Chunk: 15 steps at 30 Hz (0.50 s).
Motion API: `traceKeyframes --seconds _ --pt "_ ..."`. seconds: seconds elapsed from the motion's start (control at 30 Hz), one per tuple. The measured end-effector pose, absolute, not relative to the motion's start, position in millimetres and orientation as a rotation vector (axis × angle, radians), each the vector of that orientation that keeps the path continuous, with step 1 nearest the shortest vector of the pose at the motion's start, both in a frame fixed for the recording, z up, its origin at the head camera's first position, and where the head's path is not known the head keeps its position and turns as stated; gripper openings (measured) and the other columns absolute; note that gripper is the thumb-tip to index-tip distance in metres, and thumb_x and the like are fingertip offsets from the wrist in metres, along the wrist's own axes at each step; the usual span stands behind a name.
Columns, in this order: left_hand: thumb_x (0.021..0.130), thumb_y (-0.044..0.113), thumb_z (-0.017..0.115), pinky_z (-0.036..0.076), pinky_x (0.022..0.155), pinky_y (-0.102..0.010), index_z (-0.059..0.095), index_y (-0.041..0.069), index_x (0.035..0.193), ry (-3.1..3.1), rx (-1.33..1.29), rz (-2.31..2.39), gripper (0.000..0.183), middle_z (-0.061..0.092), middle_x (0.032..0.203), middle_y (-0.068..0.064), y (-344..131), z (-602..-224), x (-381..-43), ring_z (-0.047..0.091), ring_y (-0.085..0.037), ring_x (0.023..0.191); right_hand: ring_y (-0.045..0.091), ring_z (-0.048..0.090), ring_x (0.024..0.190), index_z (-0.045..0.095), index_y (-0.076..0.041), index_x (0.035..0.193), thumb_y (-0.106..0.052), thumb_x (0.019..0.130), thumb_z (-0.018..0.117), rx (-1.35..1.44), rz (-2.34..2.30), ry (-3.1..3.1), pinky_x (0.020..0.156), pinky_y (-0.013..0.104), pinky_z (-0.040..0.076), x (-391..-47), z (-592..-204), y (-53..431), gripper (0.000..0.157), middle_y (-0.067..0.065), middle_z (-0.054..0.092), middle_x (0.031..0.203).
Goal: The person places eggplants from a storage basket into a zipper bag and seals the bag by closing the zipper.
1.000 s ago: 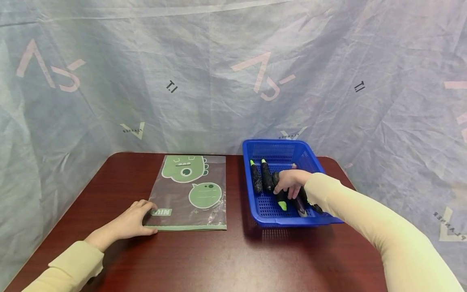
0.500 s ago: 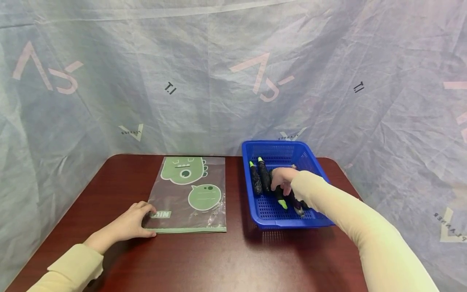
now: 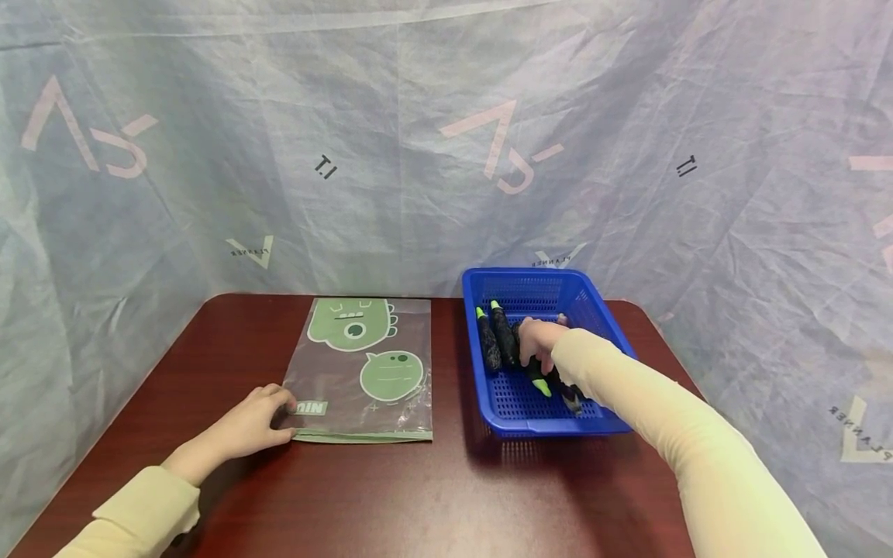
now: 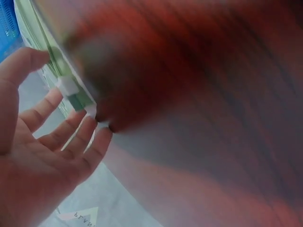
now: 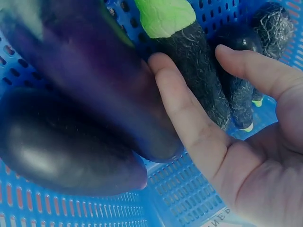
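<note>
My left hand [image 3: 253, 418] rests at the near left corner of a clear zip bag [image 3: 335, 380] with green cartoon prints. In the left wrist view its thumb [image 4: 35, 59] lies at the zip edge, and the loosely bent fingers reach the bag's corner. My right hand [image 3: 539, 339] reaches down into a blue basket [image 3: 512, 425]. Seen from the right wrist, a black wrinkled vegetable [image 5: 191, 61] with a bright green end lies between the index finger [image 5: 182, 111] and the thumb, which are spread and nearly straight. Two glossy purple eggplants, one large [image 5: 94, 75] and one darker [image 5: 57, 146], lie beside that finger.
More black vegetables with green tips, one along the left wall [image 3: 489, 345] and another beside it [image 3: 504, 337], lie in the basket. Bag and basket stand side by side on a dark red wooden table [image 3: 391, 496]. A grey printed cloth [image 3: 398, 155] hangs behind.
My right hand has shifted left inside the basket, and the nearby black vegetables have moved slightly left. The left thumb has drawn in onto the bag's zip edge.
</note>
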State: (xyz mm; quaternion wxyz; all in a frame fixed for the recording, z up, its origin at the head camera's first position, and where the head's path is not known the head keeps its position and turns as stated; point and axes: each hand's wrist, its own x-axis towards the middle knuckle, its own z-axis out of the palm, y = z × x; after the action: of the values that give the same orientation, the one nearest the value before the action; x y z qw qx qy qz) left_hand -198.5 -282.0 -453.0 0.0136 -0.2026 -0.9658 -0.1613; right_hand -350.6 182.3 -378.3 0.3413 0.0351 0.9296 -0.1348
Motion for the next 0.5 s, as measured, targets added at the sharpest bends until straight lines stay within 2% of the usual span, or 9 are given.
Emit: traceKeyframes --seconds 0.07,0.13,0.2,0.3,0.37,0.47,0.5 --pt "0.072 0.020 0.076 0.043 0.070 -0.039 0.058 0.013 0.086 -2.993 -0.628 -0.484 0.023 0.052 0.091 -0.002 -280 -454 -198 0.049 -0.026 0.086 0.036 0.068 0.072 -0.011 0.011 0.143 -0.004 0.084 0.064 0.097 -0.349 2.441 0.061 0.037 0.056 -351 -381 182 0.097 0.039 0.048 0.117" --pt "0.071 0.018 0.075 0.041 0.067 -0.036 0.056 0.014 0.082 -2.987 -0.624 -0.459 0.022 0.050 0.087 -0.001 -278 -454 -198 0.046 -0.023 0.082 0.037 0.068 0.072 -0.010 0.012 0.143 -0.002 0.083 0.064 0.101 -0.356 2.464 0.061 0.038 0.056 -351 -382 182 0.096 0.038 0.052 0.109" --pt "0.070 0.016 0.075 0.039 0.064 -0.033 0.054 0.015 0.078 -2.985 -0.630 -0.438 0.022 0.047 0.083 0.000 -276 -455 -198 0.043 -0.020 0.077 0.037 0.068 0.075 -0.009 0.010 0.144 -0.003 0.084 0.064 0.103 -0.347 2.483 0.064 0.039 0.057 -347 -381 181 0.095 0.040 0.044 0.123" --pt "0.070 0.015 0.074 0.035 0.061 -0.030 0.051 0.016 0.074 -2.978 -0.645 -0.408 0.023 0.043 0.077 0.002 -273 -456 -197 0.039 -0.016 0.071 0.037 0.069 0.075 -0.008 0.011 0.143 -0.006 0.085 0.064 0.084 -0.306 2.511 0.064 0.038 0.057 -345 -383 182 0.094 0.043 0.020 0.140" --pt "0.070 0.012 0.073 0.033 0.059 -0.028 0.049 0.016 0.072 -2.960 -0.682 -0.410 0.025 0.042 0.074 0.003 -272 -456 -197 0.037 -0.014 0.068 0.035 0.069 0.073 -0.007 0.011 0.144 -0.008 0.086 0.065 0.077 -0.278 2.517 0.063 0.036 0.057 -345 -385 182 0.094 0.042 0.007 0.144" --pt "0.069 0.007 0.072 0.032 0.058 -0.027 0.047 0.017 0.070 -2.922 -0.739 -0.402 0.027 0.040 0.071 0.005 -270 -458 -198 0.037 -0.012 0.067 0.034 0.069 0.071 -0.007 0.010 0.144 -0.011 0.087 0.064 0.077 -0.288 2.512 0.063 0.036 0.057 -344 -389 184 0.093 0.041 0.003 0.146" --pt "0.069 0.006 0.072 0.032 0.058 -0.026 0.046 0.017 0.070 -2.910 -0.759 -0.398 0.028 0.041 0.070 0.006 -270 -459 -198 0.037 -0.011 0.066 0.033 0.069 0.071 -0.008 0.009 0.144 -0.011 0.087 0.064 0.076 -0.302 2.506 0.063 0.036 0.057 -344 -390 185 0.094 0.041 0.006 0.146"
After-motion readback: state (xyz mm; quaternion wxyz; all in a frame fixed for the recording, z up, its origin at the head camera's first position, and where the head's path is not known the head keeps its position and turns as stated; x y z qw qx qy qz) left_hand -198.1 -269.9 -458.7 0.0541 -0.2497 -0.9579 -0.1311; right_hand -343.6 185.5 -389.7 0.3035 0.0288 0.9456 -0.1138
